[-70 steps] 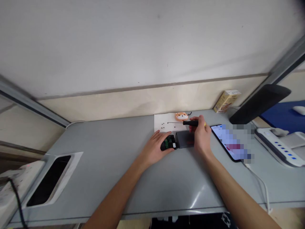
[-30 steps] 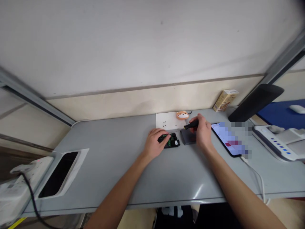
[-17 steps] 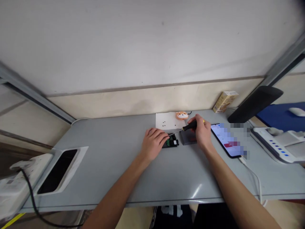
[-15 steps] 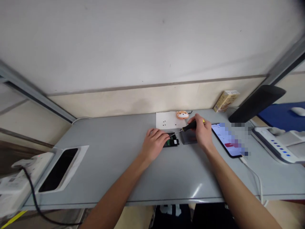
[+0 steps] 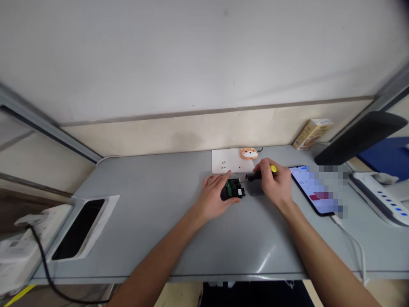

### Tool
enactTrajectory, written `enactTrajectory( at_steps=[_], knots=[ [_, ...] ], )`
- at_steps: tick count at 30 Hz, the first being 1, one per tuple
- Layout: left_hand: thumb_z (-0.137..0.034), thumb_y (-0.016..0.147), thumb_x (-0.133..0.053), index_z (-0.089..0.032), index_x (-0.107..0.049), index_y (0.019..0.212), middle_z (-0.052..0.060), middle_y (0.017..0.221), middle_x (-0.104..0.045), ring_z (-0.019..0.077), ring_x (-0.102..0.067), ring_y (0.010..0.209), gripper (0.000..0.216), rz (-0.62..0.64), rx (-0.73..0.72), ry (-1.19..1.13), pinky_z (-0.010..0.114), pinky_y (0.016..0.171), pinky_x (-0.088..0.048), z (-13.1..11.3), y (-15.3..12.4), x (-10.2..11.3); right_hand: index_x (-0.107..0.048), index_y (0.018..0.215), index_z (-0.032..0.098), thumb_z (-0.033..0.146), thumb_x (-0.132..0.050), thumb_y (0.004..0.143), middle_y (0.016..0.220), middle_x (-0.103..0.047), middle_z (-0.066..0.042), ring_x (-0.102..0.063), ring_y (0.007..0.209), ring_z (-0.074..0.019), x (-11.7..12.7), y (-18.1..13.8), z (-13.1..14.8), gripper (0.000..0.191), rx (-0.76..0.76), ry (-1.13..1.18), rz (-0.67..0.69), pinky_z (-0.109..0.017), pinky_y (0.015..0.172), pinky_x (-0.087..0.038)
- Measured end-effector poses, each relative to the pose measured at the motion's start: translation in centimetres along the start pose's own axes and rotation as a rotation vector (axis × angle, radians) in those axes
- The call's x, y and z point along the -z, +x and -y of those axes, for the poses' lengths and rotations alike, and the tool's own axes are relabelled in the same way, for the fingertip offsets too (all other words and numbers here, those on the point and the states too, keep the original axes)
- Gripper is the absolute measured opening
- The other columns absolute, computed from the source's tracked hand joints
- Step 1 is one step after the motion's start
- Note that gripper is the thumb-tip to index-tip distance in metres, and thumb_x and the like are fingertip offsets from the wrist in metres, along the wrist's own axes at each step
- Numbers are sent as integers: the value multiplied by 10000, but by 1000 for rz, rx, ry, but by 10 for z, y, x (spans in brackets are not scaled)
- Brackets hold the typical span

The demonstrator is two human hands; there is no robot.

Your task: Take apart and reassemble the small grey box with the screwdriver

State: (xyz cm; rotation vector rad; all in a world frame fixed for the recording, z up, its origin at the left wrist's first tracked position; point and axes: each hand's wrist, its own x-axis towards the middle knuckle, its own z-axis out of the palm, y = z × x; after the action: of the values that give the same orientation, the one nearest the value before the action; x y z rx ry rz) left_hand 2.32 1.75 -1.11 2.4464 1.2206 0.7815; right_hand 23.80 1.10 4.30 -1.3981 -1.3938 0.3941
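My left hand (image 5: 212, 200) grips a small black electronic device with an exposed green circuit board (image 5: 230, 189), its thumb along the near edge and its fingers at the far edge. In my right hand (image 5: 277, 183) is a screwdriver (image 5: 254, 176) with a black and yellow handle, tilted so that its shaft points left at the board. Whether the tip touches the board I cannot tell. Partly beneath the right hand lies a dark flat panel (image 5: 256, 189). Behind the device, several tiny dark screws (image 5: 223, 164) rest on a sheet of white paper (image 5: 217, 154).
An orange animal-face case (image 5: 249, 153) sits on the paper's edge. To the right are a lit phone (image 5: 308, 183) on a white cable, a power strip (image 5: 380, 198), a carton (image 5: 312, 133) and a black cylindrical object (image 5: 358, 138). A dark phone (image 5: 79, 228) lies at left.
My left hand has opened its grip off the board's top, and thumb and fingers now span the device's edges. The screwdriver has drawn back slightly to the right. The view has shifted a little.
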Motion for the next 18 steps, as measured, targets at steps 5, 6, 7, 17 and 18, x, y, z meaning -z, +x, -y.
enactTrajectory(
  at_steps=[5,6,7,17,18],
  knots=[
    [-461,891,-763,-327,-296,1580,85,1426,-622,290,-558,1330,842,17,45,-70,533,1157,-351,3,1,-2,-646,693,203,552,-420,1014,505,-487,19,-446,465,-132,0,0,-2,525,-50,9,-6,-279,500,-333],
    [-450,891,-765,-330,-298,1579,84,1418,-628,291,-564,1323,840,22,44,-75,536,1157,-350,4,1,-2,-644,693,205,555,-422,1013,501,-482,20,-446,463,-134,0,0,-2,523,-57,14,-4,-280,499,-334],
    [-441,891,-768,-332,-302,1577,84,1409,-635,292,-572,1314,837,25,43,-78,538,1157,-351,5,1,-3,-643,693,206,553,-423,1014,502,-479,20,-446,465,-135,0,0,-2,520,-59,16,-1,-281,502,-336],
    [-430,883,-778,-319,-399,1515,62,1392,-651,277,-604,1277,745,17,48,-72,518,1167,-346,4,2,-3,-641,667,193,480,-438,1026,527,-490,25,-427,500,-119,-1,0,0,502,-36,16,35,-275,548,-333],
    [-424,879,-784,-314,-415,1499,60,1387,-655,276,-606,1273,730,20,50,-73,517,1164,-348,4,3,-3,-639,667,192,477,-438,1026,524,-484,27,-422,498,-118,-1,0,0,500,-35,20,37,-274,547,-330]
  ],
)
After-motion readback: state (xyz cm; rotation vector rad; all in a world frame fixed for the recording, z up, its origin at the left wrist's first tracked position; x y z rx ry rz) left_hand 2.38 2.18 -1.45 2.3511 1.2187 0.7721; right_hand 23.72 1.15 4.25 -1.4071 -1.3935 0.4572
